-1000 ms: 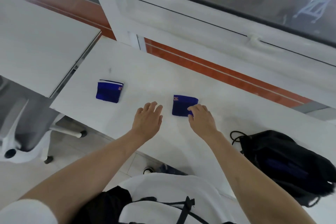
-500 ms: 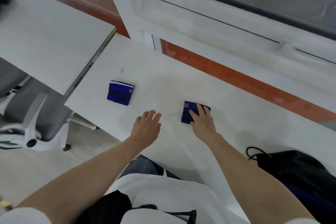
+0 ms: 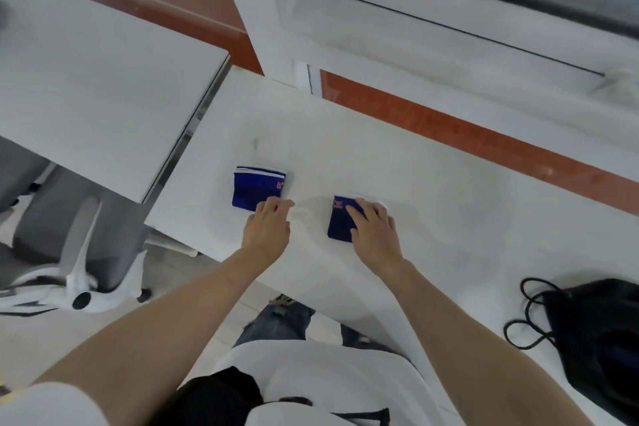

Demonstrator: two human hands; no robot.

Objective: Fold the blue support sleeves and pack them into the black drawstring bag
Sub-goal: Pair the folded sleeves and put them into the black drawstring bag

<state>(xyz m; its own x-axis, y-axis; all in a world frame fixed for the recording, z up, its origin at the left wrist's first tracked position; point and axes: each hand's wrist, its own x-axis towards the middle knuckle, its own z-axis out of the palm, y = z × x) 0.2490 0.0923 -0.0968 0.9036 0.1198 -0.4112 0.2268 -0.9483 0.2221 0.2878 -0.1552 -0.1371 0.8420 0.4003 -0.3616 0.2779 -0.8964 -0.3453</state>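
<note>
Left hand [image 3: 266, 228] fingertips touching left folded sleeve [image 3: 254, 191] at centre frame; right hand [image 3: 371, 230] flat, pinning right folded sleeve [image 3: 340, 218], probably for pickup. Drawstring bag [image 3: 601, 339] lower right on bench [image 3: 449, 218].

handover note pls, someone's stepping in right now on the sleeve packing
Left hand: fingertips on the near corner of the left folded sleeve, no clear grip.
Right hand: lying flat over the right folded sleeve.
Both sleeves sit folded on the white table. The black drawstring bag lies at the table's right end.
Done: folding. Left: put both sleeves in the bag.
</note>
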